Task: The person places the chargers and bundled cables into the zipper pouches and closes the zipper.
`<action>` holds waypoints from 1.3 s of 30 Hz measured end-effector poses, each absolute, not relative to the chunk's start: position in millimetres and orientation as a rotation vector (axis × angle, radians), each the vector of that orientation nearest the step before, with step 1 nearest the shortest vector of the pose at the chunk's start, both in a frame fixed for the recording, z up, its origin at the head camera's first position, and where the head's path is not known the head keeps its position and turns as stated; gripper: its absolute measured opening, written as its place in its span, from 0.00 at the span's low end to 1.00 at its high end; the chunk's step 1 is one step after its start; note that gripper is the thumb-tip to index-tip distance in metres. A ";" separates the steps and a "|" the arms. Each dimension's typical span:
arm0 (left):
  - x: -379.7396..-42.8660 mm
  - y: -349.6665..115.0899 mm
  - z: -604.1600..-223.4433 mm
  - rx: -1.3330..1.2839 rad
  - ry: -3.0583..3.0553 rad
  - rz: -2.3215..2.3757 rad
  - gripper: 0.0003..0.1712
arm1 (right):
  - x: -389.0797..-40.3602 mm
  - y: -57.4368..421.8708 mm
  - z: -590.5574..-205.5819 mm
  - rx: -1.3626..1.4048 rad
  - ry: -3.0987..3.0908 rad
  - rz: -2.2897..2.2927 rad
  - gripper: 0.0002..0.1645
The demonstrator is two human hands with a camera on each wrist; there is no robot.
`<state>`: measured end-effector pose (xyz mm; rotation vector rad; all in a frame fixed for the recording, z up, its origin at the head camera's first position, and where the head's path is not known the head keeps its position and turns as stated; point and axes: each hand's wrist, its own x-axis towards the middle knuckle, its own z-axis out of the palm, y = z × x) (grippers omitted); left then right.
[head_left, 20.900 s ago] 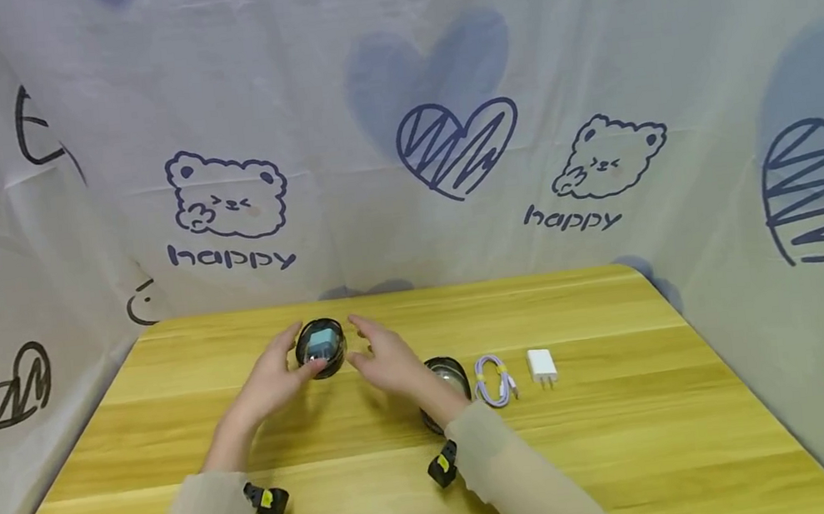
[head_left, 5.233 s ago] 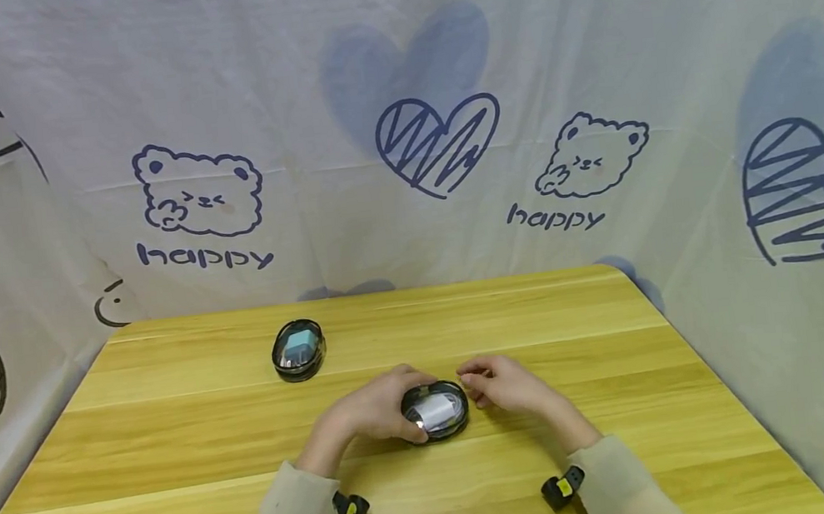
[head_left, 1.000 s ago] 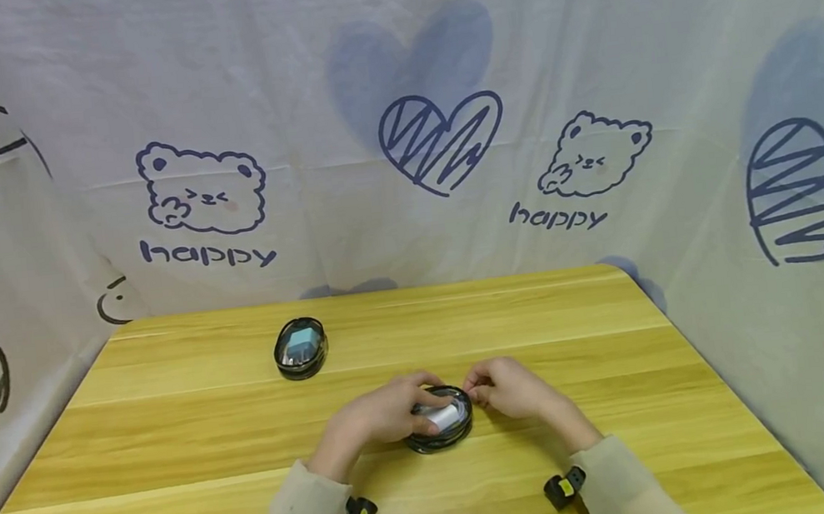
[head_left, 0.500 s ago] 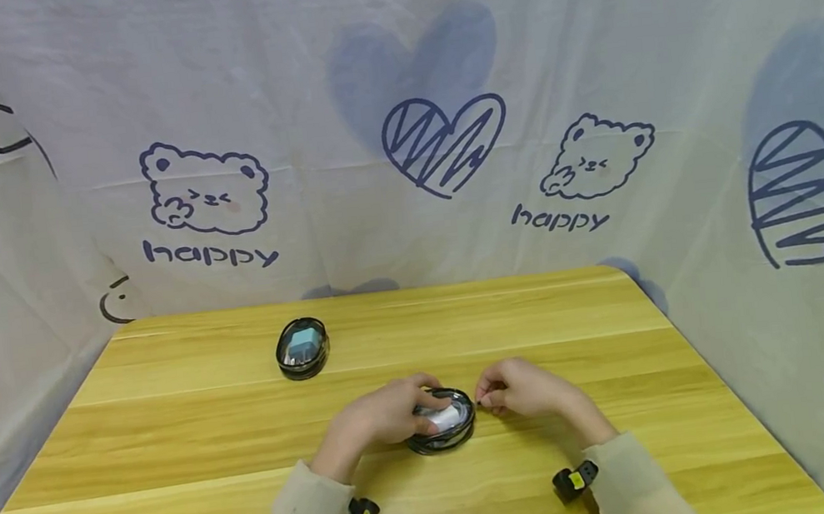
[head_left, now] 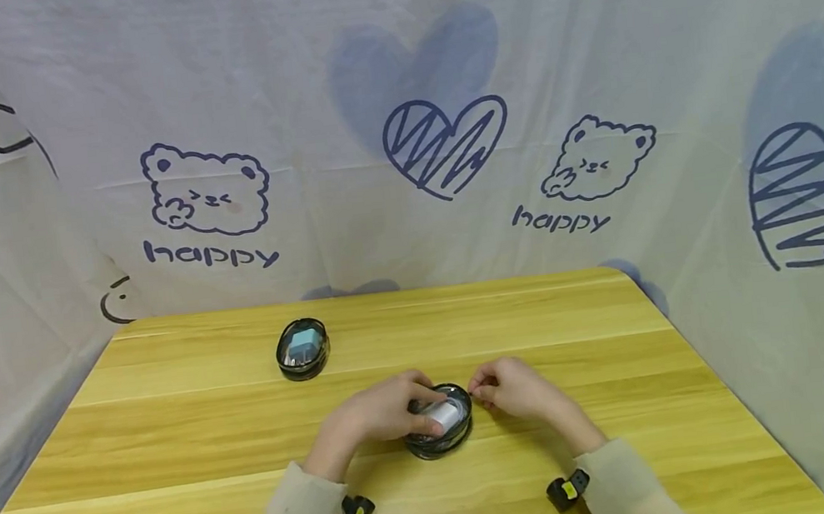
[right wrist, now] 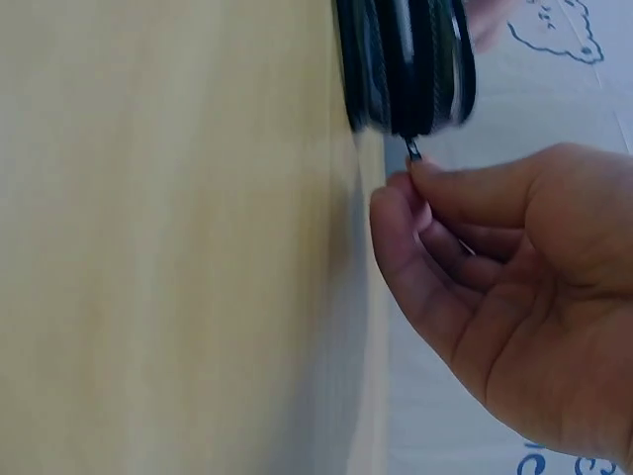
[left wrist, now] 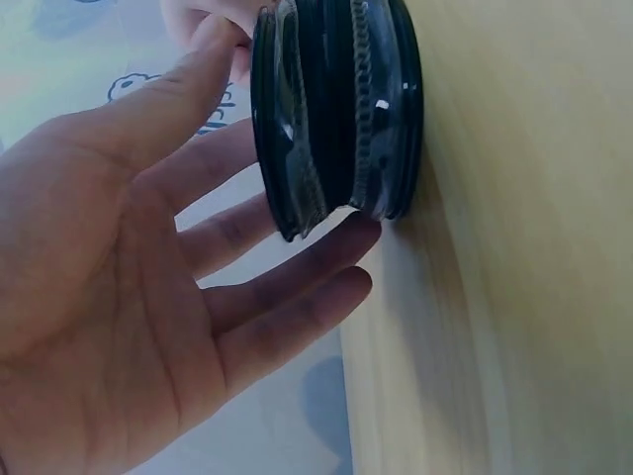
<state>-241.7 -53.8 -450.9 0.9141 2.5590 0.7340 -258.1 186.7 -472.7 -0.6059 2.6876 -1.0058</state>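
Note:
An oval clear case with black zipped edges (head_left: 452, 440) stands on the table near the middle. Through its top show a white charger (head_left: 444, 416) and part of a coiled cable. My left hand (head_left: 386, 410) holds the case from the left, thumb and fingers on its top and far side. In the left wrist view the case's black zip band (left wrist: 331, 109) runs round its side, close to the fingertips. With thumb and forefinger, my right hand (head_left: 516, 388) pinches the zipper pull (right wrist: 412, 148) at the case's right end.
A second clear zipped case (head_left: 305, 372) with a light blue charger (head_left: 305, 344) in it sits farther back on the left. The wooden table (head_left: 576, 307) ends at a hanging cloth (head_left: 332, 215) printed with bears and hearts.
Earlier, the white charger and cable lay loose on the right; now they show inside the nearer case. Within the last second my right hand drew slightly away, then came back to the case's end.

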 end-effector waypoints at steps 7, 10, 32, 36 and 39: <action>-241.4 -53.3 -448.3 0.973 2.585 0.691 0.31 | -255.9 177.0 -475.1 -0.540 2.724 -1.067 0.07; -241.3 -51.4 -449.9 1.017 2.581 0.661 0.32 | -256.0 176.6 -475.9 -0.528 2.711 -1.081 0.07; -235.1 -40.0 -450.4 0.885 2.612 0.575 0.30 | -259.2 189.2 -472.6 -0.660 2.645 -1.024 0.06; -233.9 -38.9 -449.8 0.882 2.619 0.580 0.30 | -260.2 196.8 -470.8 -0.697 2.571 -1.013 0.05; -233.1 -38.7 -449.9 0.881 2.618 0.589 0.30 | -260.4 200.8 -470.4 -0.712 2.506 -1.016 0.05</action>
